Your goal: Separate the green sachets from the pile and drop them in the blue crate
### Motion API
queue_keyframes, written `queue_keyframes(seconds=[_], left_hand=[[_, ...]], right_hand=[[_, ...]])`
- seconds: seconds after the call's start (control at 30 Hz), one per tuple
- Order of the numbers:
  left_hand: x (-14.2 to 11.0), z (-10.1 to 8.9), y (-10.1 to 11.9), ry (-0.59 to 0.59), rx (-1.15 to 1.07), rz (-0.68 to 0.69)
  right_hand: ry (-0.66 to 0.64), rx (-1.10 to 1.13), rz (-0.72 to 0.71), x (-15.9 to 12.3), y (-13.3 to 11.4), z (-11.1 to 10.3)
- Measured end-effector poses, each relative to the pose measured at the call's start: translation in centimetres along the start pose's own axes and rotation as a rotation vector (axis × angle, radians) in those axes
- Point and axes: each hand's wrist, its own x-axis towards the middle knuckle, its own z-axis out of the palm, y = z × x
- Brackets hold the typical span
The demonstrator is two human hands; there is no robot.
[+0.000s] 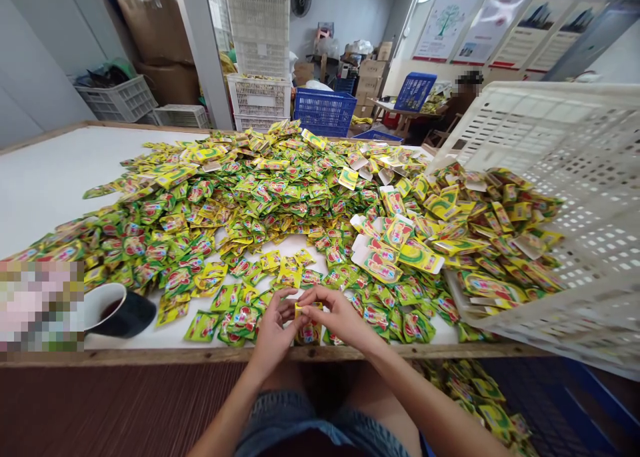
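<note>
Close to the table's front edge, my left hand (276,329) and my right hand (341,315) meet over a small yellow carton (309,335). Fingers of both hands are closed at its upper end, which they partly hide. Whether a packet is inside the carton I cannot tell. Green and yellow candy packets (245,318) lie around my hands, and a large heap of packets (280,193) rises behind them. To the right of the heap, several yellow cartons with white flaps (380,257) lie loose, some with their ends open.
A white perforated crate (600,243) lies tipped at the right, with yellow cartons spilling at its mouth. A dark mug (123,313) of drink stands at the left front. Blue crate (325,113) and stacked white crates (257,37) stand beyond the table. Another person (457,103) sits farther back.
</note>
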Motion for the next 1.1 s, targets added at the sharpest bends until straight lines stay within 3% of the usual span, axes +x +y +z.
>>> queue_keyframes(seconds=[0.13,0.3,0.37,0.5,0.67,0.77,0.83,0.97,1.1], left_hand=[[-0.1,0.2,0.7,0.088,0.247,0.115],[0.3,0.0,1.5,0.134,0.269,0.037],[0.5,-0.3,1.5,0.119,0.265,0.057],[0.7,-1.0,1.5,0.053,0.376,0.242],[0.6,-1.9,2.0,-0.093,0.578,0.392],[0.5,-2.3,2.0,-0.123,0.63,0.43],[0.3,-2.3,1.7,-0.108,0.625,0.395],[0.0,-1.8,1.0,-0.076,0.469,0.188],[-0.1,-0.7,1.4,-0.003,0.411,0.209]], right_hand=[[0.094,0.033,0.02,-0.4,0.6,0.5],[0.199,-0.07,-0.016,-0.1,0.5,1.7],[0.227,-0.123,-0.06,-0.1,0.5,1.9],[0.226,-0.134,-0.154,-0.7,1.0,1.6],[0.197,-0.11,-0.173,-1.2,1.1,1.1],[0.205,-0.14,-0.181,-1.1,1.0,1.1],[0.209,-0.129,-0.17,-1.2,1.0,1.3],[0.252,-0.038,-0.078,-2.1,1.8,2.0],[0.387,-0.086,-0.114,-2.9,2.1,2.6]])
